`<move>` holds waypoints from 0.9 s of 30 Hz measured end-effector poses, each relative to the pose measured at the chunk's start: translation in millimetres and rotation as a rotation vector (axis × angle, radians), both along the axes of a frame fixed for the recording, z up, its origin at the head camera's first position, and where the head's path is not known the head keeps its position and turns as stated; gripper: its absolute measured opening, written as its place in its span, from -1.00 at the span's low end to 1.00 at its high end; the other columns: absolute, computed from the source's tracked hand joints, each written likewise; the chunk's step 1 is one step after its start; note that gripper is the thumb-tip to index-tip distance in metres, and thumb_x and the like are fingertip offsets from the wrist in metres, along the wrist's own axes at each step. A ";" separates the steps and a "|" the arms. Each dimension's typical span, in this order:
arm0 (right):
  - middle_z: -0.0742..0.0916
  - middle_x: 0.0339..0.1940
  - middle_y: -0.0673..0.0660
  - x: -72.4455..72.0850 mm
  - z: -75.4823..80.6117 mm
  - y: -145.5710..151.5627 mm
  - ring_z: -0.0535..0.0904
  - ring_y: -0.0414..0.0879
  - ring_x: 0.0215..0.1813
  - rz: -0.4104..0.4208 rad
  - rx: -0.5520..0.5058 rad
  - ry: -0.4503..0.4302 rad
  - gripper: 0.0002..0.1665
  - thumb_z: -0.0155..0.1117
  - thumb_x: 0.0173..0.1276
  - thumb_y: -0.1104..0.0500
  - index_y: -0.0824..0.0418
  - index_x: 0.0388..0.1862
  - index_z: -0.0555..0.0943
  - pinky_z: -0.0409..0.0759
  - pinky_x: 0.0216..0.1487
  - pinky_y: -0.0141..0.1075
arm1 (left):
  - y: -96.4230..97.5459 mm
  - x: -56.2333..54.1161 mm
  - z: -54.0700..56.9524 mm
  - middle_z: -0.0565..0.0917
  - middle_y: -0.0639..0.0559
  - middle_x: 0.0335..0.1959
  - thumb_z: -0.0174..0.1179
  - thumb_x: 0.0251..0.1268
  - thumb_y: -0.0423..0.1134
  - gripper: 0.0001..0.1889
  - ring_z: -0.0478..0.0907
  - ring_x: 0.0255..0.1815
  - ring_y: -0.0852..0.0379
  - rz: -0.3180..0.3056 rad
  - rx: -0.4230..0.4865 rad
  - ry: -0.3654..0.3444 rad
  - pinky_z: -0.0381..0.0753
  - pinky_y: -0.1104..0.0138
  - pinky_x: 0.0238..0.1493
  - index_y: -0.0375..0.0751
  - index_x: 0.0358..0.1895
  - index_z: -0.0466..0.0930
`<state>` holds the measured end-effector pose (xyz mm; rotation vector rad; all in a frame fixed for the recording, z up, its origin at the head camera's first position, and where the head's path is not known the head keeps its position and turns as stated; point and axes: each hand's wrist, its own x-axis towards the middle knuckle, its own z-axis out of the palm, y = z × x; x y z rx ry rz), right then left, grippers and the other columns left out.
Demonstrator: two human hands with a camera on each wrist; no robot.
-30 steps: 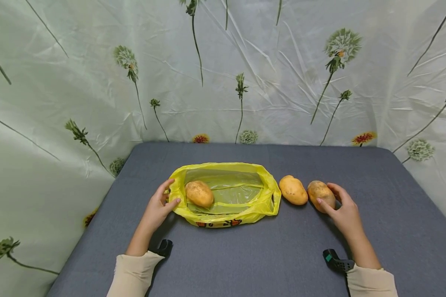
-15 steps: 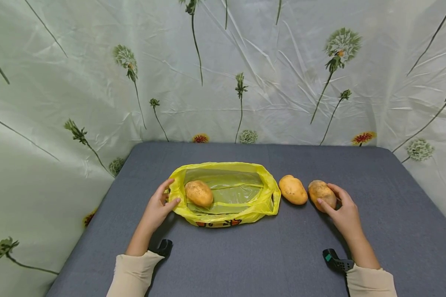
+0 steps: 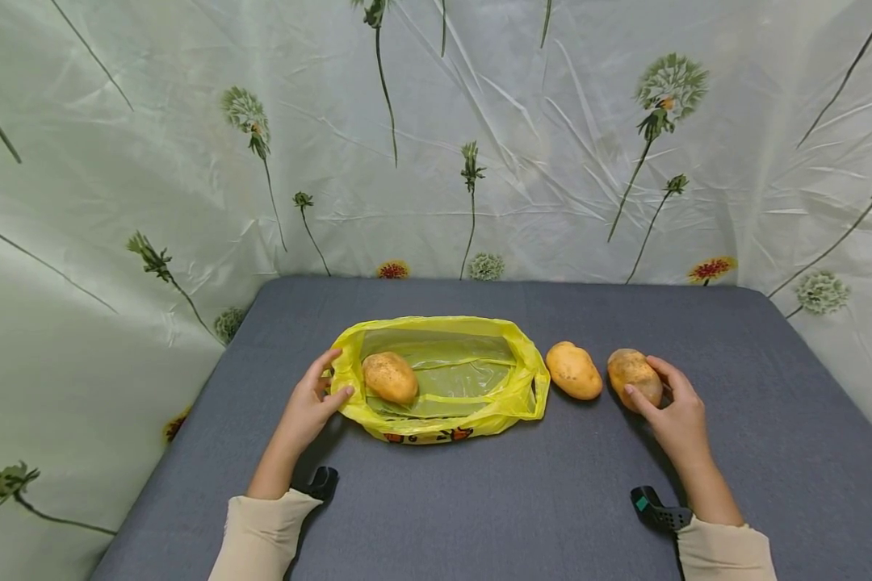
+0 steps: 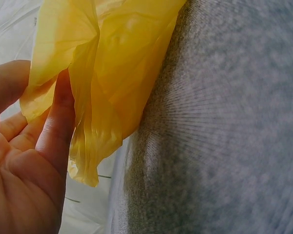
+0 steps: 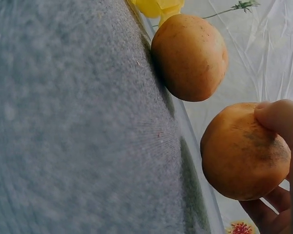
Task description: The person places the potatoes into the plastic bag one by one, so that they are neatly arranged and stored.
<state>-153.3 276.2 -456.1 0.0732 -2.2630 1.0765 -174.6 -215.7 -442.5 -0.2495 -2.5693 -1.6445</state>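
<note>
A yellow plastic bag lies with its mouth spread wide toward me, and one potato rests inside near its left end. My left hand holds the bag's left edge; in the left wrist view the thin plastic passes between thumb and fingers. Out to the right, my right hand grips a brownish potato between thumb and fingers. The right wrist view shows this held potato raised off the cloth, with a dark patch near the thumb. A second loose potato lies between it and the bag.
Grey-blue cloth covers the table. A floral curtain hangs behind and to the left. Black camera mounts sit on both wrists beside the beige sleeves.
My right hand has shifted slightly right and up with its potato, widening the gap to the loose potato. The left hand and the bag have stayed in place.
</note>
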 end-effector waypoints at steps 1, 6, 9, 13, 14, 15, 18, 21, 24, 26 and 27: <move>0.56 -0.04 0.35 -0.2 0.0 0.0 0.30 -0.56 -0.11 -0.004 -0.001 0.004 -0.34 0.41 -0.14 0.50 0.44 0.05 0.46 0.24 -0.19 -0.68 | 0.1 0.0 0.1 0.16 -0.24 0.29 0.18 0.15 -0.39 -0.33 0.42 -0.01 -0.15 0.001 -0.002 0.000 0.47 0.42 -0.31 -0.21 0.33 0.10; 0.56 -0.03 0.35 -0.5 1.4 -2.0 0.30 -0.54 -0.10 -0.020 -0.017 0.022 -0.34 0.40 -0.14 0.51 0.43 0.05 0.46 0.24 -0.19 -0.68 | 0.4 0.0 0.9 0.16 -0.25 0.28 0.18 0.15 -0.40 -0.33 0.42 -0.01 -0.15 0.004 -0.005 -0.006 0.47 0.42 -0.32 -0.21 0.33 0.10; 0.56 -0.03 0.34 -0.3 3.1 -4.9 0.32 -0.53 -0.10 -0.023 -0.039 0.038 -0.33 0.40 -0.15 0.52 0.42 0.05 0.47 0.26 -0.19 -0.67 | 0.5 0.2 1.5 0.16 -0.25 0.28 0.18 0.15 -0.40 -0.33 0.42 -0.01 -0.15 0.004 -0.005 -0.011 0.47 0.42 -0.31 -0.20 0.33 0.10; 0.57 -0.03 0.32 -0.3 4.9 -8.8 0.36 -0.50 -0.10 -0.024 -0.090 0.058 -0.33 0.39 -0.15 0.54 0.42 0.06 0.47 0.29 -0.19 -0.66 | 0.7 0.0 1.7 0.15 -0.25 0.29 0.18 0.15 -0.40 -0.33 0.42 -0.01 -0.14 0.001 0.001 -0.011 0.47 0.43 -0.31 -0.20 0.33 0.09; 0.56 -0.04 0.34 1.5 9.2 -12.4 0.37 -0.48 -0.10 -0.026 -0.107 0.060 -0.34 0.38 -0.14 0.55 0.44 0.05 0.47 0.30 -0.19 -0.65 | 0.8 0.0 1.8 0.14 -0.25 0.29 0.18 0.15 -0.41 -0.32 0.42 -0.01 -0.15 -0.001 0.003 -0.011 0.47 0.43 -0.31 -0.21 0.34 0.09; 0.56 -0.04 0.36 3.5 13.8 -16.3 0.38 -0.46 -0.10 -0.025 -0.124 0.063 -0.35 0.36 -0.13 0.56 0.46 0.05 0.46 0.31 -0.19 -0.65 | 1.0 0.1 2.0 0.14 -0.25 0.30 0.18 0.15 -0.41 -0.32 0.42 -0.01 -0.15 -0.002 0.005 -0.011 0.47 0.44 -0.31 -0.21 0.34 0.09; 0.54 -0.04 0.40 9.4 27.5 -27.8 0.40 -0.42 -0.10 -0.025 -0.176 0.073 -0.39 0.31 -0.10 0.59 0.53 0.03 0.44 0.33 -0.18 -0.63 | 1.3 0.4 2.5 0.13 -0.26 0.30 0.17 0.15 -0.43 -0.32 0.41 0.00 -0.15 -0.005 0.009 -0.014 0.47 0.43 -0.31 -0.21 0.34 0.08; 0.55 -0.05 0.39 13.5 37.4 -36.7 0.42 -0.39 -0.10 -0.015 -0.205 0.092 -0.41 0.28 -0.09 0.60 0.56 0.02 0.43 0.35 -0.15 -0.61 | 1.4 1.0 2.7 0.14 -0.26 0.29 0.17 0.16 -0.43 -0.32 0.42 -0.01 -0.15 -0.005 0.009 -0.018 0.47 0.42 -0.31 -0.21 0.34 0.08; 0.57 -0.04 0.29 12.9 38.3 -39.3 0.44 -0.38 -0.08 0.002 -0.210 0.113 -0.41 0.29 -0.10 0.61 0.55 0.02 0.43 0.36 -0.14 -0.60 | 1.3 1.0 2.4 0.14 -0.25 0.29 0.17 0.15 -0.42 -0.32 0.42 -0.01 -0.15 -0.004 0.009 -0.016 0.48 0.42 -0.31 -0.21 0.34 0.08; 0.57 -0.04 0.25 12.5 39.1 -41.2 0.44 -0.36 -0.07 0.020 -0.212 0.126 -0.40 0.29 -0.11 0.62 0.56 0.02 0.43 0.37 -0.13 -0.59 | 1.3 0.9 2.2 0.14 -0.25 0.30 0.17 0.15 -0.42 -0.32 0.42 -0.01 -0.14 -0.002 0.009 -0.015 0.47 0.42 -0.31 -0.21 0.34 0.09; 0.57 -0.03 0.25 12.4 39.6 -42.4 0.45 -0.36 -0.07 0.031 -0.212 0.133 -0.40 0.29 -0.12 0.62 0.56 0.01 0.43 0.37 -0.13 -0.58 | 1.3 0.9 2.1 0.14 -0.24 0.30 0.17 0.15 -0.42 -0.32 0.42 -0.01 -0.14 -0.001 0.007 -0.014 0.47 0.42 -0.31 -0.21 0.34 0.09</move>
